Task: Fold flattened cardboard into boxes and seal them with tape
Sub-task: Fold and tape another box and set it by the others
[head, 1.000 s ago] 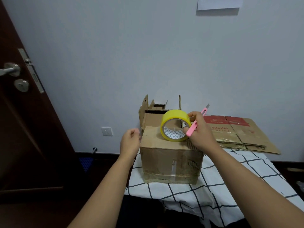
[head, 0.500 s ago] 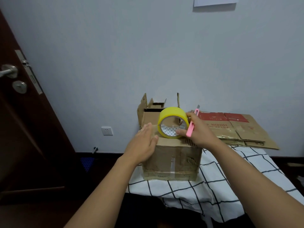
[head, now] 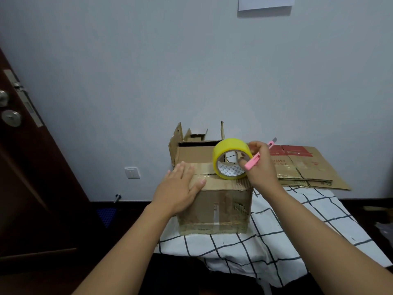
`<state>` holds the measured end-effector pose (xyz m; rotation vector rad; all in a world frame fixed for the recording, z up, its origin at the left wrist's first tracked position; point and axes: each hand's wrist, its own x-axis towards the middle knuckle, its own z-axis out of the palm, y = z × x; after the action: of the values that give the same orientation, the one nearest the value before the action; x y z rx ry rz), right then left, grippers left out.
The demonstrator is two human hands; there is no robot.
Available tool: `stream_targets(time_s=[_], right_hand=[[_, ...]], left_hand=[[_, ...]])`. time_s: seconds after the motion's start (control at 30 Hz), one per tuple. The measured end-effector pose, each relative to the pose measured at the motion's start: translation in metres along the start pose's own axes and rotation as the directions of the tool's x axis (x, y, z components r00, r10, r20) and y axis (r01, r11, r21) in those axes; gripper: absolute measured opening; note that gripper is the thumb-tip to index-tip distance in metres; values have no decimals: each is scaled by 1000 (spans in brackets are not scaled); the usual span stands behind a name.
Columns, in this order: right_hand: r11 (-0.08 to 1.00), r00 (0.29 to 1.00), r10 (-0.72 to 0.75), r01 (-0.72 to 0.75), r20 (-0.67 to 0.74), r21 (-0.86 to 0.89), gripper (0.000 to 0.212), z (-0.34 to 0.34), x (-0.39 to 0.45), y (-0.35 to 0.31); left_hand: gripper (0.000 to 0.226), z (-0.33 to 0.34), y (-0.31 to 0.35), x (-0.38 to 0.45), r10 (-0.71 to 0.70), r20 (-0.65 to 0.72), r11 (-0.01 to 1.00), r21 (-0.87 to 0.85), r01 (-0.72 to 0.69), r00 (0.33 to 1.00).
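box: closed brown cardboard box [head: 221, 201] sits on the white cloth with a black grid pattern [head: 276, 235], near its left end; top flaps folded shut, strip of clear tape running along the top seam, old tape on the front face.
left hand: left hand [head: 180, 188] lies flat on the box's top left corner, fingers straight and slightly spread, palm down on the taped seam; grips nothing.
right hand: right hand [head: 260, 165] curled around the yellow roll of packing tape [head: 230, 158], thumb on the outer rim, fingertips inside the core. Same hand also pinches a pink utility knife [head: 258, 155], blade end pointing up and to the right.
tape roll: standing on edge on the box top, right of centre, touching the seam.
behind: second cardboard box, open, flaps up [head: 191, 145], directly behind the closed one, against the wall.
flat stock: stack of flattened cardboard with red print [head: 302, 167] lying on the cloth to the right, near the wall.
room: dark wooden door [head: 25, 167] at left, white wall socket [head: 132, 172] low on the wall.
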<state>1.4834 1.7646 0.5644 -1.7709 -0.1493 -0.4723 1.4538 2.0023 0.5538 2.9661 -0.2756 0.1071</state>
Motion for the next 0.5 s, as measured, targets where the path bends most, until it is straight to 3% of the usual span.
stream_targets(time_s=[0.2,0.5], right_hand=[[998,998,66,-66,-10,8,22,3,-12,16],[998,994,40,-45,-101,-41,16,5,-13,16]], left_hand=[[83,-2,11,0,22,-58,989,148,-14,998],[103,1,24,-9,23,-68,993,117,-15,997]])
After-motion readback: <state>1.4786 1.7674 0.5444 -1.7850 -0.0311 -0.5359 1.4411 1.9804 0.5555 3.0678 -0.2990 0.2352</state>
